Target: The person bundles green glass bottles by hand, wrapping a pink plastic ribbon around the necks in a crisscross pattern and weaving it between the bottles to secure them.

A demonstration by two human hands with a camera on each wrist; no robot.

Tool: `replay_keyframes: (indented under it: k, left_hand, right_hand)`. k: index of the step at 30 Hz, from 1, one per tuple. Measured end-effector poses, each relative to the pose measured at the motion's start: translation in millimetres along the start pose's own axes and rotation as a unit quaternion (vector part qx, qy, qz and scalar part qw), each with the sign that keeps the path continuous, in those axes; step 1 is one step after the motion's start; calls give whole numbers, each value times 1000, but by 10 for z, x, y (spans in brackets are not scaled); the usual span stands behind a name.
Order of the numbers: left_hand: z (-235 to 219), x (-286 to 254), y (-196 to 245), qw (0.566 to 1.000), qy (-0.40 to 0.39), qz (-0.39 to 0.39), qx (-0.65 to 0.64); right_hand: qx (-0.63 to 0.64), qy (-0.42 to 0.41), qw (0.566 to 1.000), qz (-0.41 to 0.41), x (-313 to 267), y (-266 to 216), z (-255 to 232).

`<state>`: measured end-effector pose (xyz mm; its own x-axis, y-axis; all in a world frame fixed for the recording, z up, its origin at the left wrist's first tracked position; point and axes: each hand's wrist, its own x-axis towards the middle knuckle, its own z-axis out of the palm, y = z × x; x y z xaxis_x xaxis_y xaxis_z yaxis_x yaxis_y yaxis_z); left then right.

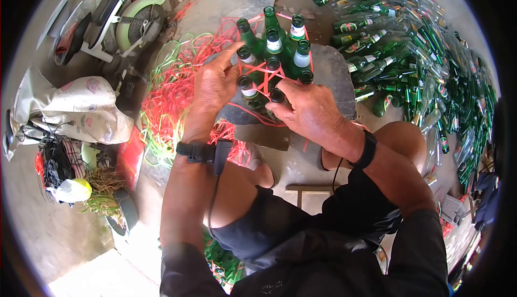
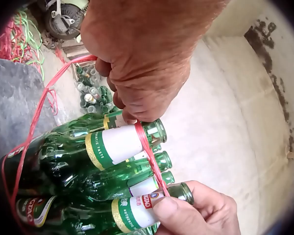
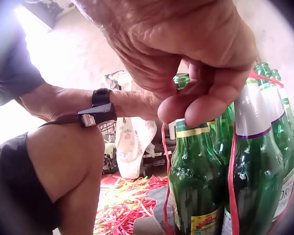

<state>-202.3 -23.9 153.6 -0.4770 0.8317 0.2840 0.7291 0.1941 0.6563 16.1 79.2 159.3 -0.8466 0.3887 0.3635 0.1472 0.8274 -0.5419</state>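
Observation:
Several upright green bottles [image 1: 300, 59] stand grouped on a dark slab [image 1: 336, 76], with red strapping [image 2: 151, 155] around and across their necks. At the left of the group, the left hand [image 1: 212, 85] curls its fingers on a strand of strapping, seen running out of the fist [image 2: 142, 63] in the left wrist view. The right hand [image 1: 315, 108] is at the near right bottles, thumb and fingers around a bottle neck at the strapping [image 2: 201, 209]. In the right wrist view its thumb and finger meet above a near bottle [image 3: 193, 166]; part of the neck is hidden.
Loose red and green strapping [image 1: 172, 95] is heaped left of the slab. Many bottles [image 1: 398, 54] are piled along the right side. A scooter [image 1: 116, 22] and a pale printed bag [image 1: 86, 108] are at the left. The person's knees flank the near side.

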Motion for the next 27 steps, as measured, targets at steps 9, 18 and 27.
replay_keyframes:
  k: [9,18,27]
  left_hand:
    - [26,68,-166,999,0,10,-52]
    - [6,29,7,999,-2,19,-48]
    - [185,-201,340,998,3,-12,-54]
  right_hand:
    - [-9,-9,1000,-12,32,20,-7]
    - [-35,-39,999,-6,90,210,-192]
    - [-51,-80,994,63,249,545,-728]
